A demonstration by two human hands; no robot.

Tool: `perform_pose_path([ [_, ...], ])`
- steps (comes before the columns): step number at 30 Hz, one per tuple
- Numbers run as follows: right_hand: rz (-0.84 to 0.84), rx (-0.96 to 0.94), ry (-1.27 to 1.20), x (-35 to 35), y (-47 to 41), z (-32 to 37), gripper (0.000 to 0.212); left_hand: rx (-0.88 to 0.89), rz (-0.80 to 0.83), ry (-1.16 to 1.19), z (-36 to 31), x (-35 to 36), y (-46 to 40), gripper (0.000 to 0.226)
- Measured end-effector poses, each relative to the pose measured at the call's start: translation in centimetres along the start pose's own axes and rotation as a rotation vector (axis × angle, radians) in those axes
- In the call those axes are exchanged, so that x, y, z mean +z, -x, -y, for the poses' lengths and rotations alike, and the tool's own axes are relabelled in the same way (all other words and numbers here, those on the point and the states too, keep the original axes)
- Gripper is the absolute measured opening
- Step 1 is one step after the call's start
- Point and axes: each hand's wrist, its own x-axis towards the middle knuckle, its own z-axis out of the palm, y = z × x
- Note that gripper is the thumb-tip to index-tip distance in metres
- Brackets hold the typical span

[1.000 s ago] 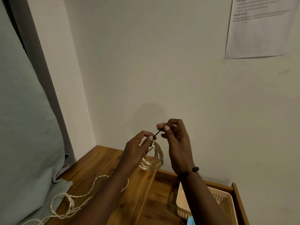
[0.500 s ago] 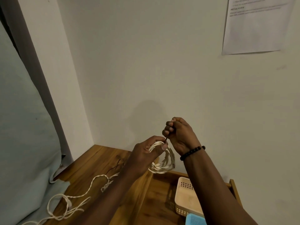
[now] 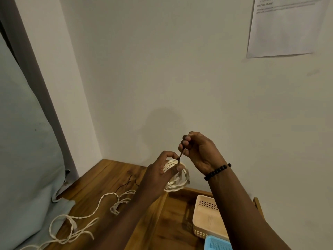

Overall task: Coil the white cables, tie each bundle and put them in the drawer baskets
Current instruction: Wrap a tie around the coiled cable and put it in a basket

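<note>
Cable like this is light and limp, so the coiled bundle (image 3: pixel 177 175) will spring apart the moment you loosen your grip. Your left hand (image 3: pixel 162 170) is doing the right thing: fingers and thumb curled round the top of the loops, clamping them where the dark tie (image 3: pixel 180 156) crosses. Keep hold there, at the crossing, not lower on the ring. Your right hand (image 3: pixel 197 150) is closed on the free end of the tie, pinching it between thumb and fingers and drawing it upward. The tie looks thin, so I judge it could slip through dry fingertips under a hard pull; a short, steady tug should seat it.

You hold the bundle in the air above the back edge of the wooden top (image 3: pixel 108 179), near the rear edge of the open drawer (image 3: pixel 173 222). In the drawer sit a cream basket (image 3: pixel 207 219) and, at its front, a blue basket (image 3: pixel 218 243). Loose white cables (image 3: pixel 75 221) trail over the front left part of the top, with spare dark ties (image 3: pixel 128 184) lying near its back edge.

Compared with half a second ago, your right hand has lifted away from the left, so more of the tie shows taut between them; a second ago both hands were pinching its ends close together.
</note>
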Motion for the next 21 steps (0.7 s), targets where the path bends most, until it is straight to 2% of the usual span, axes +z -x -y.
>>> perform_pose_path([
  [7,-0.011,-0.03,0.044,0.8,-0.2,0.0,0.023,0.048,0.058,-0.01,-0.2,0.0,-0.3,0.027],
  [11,-0.03,0.087,-0.066,0.4,-0.9,-1.0,0.029,0.122,0.083,-0.014,-0.6,-0.1,-0.2,0.026],
  [14,0.009,0.159,-0.115,-0.4,-1.1,-1.7,0.026,0.112,0.062,-0.011,-0.3,-0.1,0.1,0.033],
  [17,0.027,0.169,0.001,-1.0,-0.7,-1.8,0.018,0.069,0.065,0.047,0.1,0.0,0.1,0.053],
  [21,0.111,0.165,0.264,-1.2,-0.7,-1.7,0.012,0.085,0.092,-0.02,0.2,0.3,-0.2,0.05],
])
